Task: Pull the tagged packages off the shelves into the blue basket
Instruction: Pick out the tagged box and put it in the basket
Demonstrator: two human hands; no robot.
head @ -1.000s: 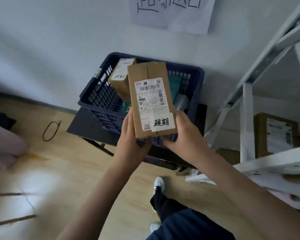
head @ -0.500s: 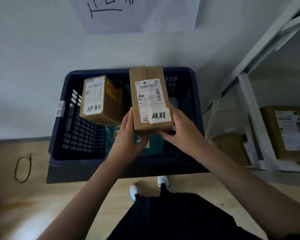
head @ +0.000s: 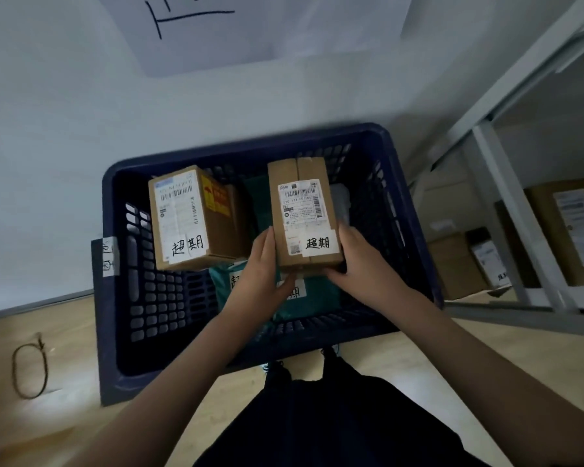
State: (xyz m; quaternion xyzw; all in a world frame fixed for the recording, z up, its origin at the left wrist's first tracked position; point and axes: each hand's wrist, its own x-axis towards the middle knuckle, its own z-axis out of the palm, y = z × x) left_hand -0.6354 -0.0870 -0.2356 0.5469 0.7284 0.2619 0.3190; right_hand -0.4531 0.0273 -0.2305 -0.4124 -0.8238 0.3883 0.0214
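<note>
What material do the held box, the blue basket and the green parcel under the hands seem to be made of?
Held box, gripped by the left hand and the right hand: brown cardboard, matte, with a taped centre seam and paper labels.
Blue basket: probably moulded plastic, judging by its rigid walls with regular slots.
Green parcel: likely a soft plastic mailer; it looks slightly glossy and wrinkled.

Dim, cool indoor light with a soft bright patch on the wooden floor at lower left. Wide-angle bending curves the shelf frame at right; edges look soft and slightly blurred
</note>
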